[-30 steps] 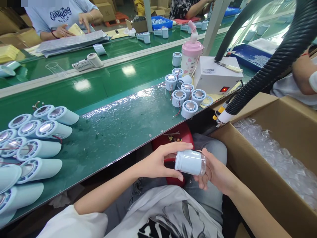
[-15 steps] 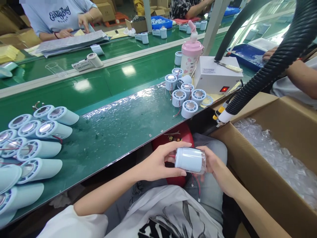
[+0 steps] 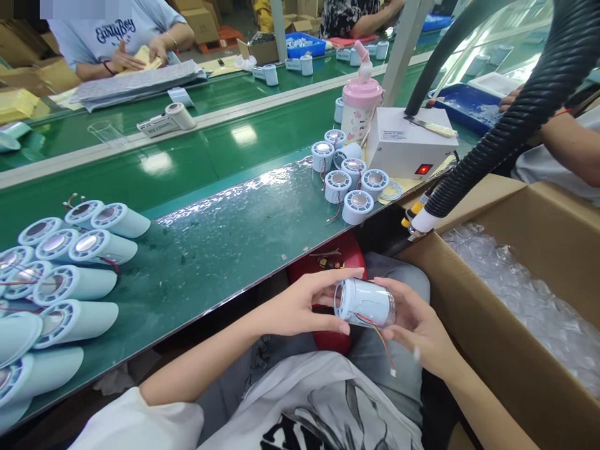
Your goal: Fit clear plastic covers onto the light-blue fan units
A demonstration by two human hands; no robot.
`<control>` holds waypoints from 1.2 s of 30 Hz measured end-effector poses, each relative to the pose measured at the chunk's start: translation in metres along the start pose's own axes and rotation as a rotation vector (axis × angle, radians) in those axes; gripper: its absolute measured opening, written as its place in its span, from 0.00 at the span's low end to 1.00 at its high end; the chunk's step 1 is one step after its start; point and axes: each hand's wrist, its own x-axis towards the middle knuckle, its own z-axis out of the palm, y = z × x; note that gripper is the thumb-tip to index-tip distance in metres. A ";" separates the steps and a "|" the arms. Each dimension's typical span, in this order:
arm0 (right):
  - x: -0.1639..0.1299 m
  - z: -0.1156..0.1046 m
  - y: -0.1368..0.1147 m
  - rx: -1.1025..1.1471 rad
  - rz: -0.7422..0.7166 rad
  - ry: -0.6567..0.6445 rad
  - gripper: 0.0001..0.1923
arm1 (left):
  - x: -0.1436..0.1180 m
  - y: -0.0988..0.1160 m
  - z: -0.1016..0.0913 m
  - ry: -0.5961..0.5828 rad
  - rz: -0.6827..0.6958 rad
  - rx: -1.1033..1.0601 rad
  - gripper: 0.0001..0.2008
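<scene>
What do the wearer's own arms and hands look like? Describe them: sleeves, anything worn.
Both hands, left and right, are bare: no gloves, no rings, watch or bands that can be seen. The forearms are uncovered too. A short white sleeve ends near the left elbow; the right arm's sleeve lies out of view.

Your left hand (image 3: pixel 300 306) reaches in from the lower left, forearm bare and angled up toward the middle, wrist nearly straight. Its index finger stretches out along the top while the thumb presses underneath, the grip closed. Your right hand (image 3: pixel 417 322) comes from the lower right, palm turned up and inward, fingers curled loosely and cupping from below. Both hands meet above your lap, fingertips nearly touching.
</scene>
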 end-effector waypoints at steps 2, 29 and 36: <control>0.005 -0.003 0.011 0.039 -0.030 0.055 0.28 | 0.011 -0.007 -0.006 -0.013 -0.017 -0.050 0.37; 0.040 -0.049 0.027 0.051 -0.121 0.248 0.24 | 0.089 -0.019 -0.036 -0.116 -0.126 -0.010 0.39; 0.043 -0.028 0.023 -0.123 -0.036 0.145 0.32 | 0.074 -0.037 -0.023 0.021 -0.211 -0.063 0.35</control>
